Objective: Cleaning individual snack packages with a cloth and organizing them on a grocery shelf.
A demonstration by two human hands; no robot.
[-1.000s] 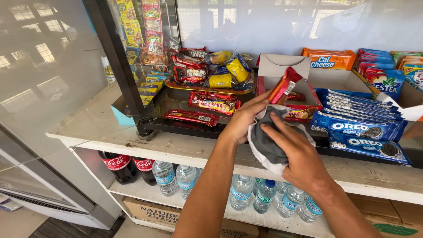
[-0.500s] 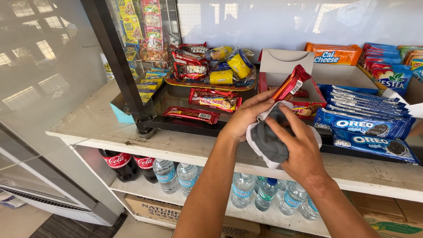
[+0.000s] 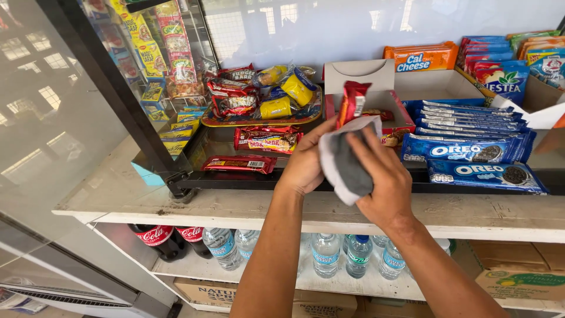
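My left hand (image 3: 305, 162) is up in front of the open red carton (image 3: 376, 103), fingers pinched on the lower end of a red snack bar (image 3: 352, 101), and the bar stands nearly upright, its top poking above my fingertips and covering the carton's left wall. My right hand (image 3: 379, 179) sits just beside the left, nearer me than the carton, fingers curled and pressed onto a grey and white cloth (image 3: 344, 162). The cloth is squeezed between both hands, its white edge touching the foot of the bar. So the bar is right above the cloth, held by the left, with the right touching only the cloth as far as I can see.

Left of the carton, a round tray (image 3: 259, 118) carries yellow and red packets. In front of that tray, still left of the carton, lie a red wrapped pack (image 3: 268, 139) and a flat red bar (image 3: 238, 164) on the dark rack. Right of the carton, blue cookie packs (image 3: 471, 153) are stacked, with an orange biscuit box (image 3: 421, 59) behind them. Below the carton runs the pale bench (image 3: 176, 203), and under it a shelf with water bottles (image 3: 326, 256) and dark cola bottles (image 3: 170, 238).
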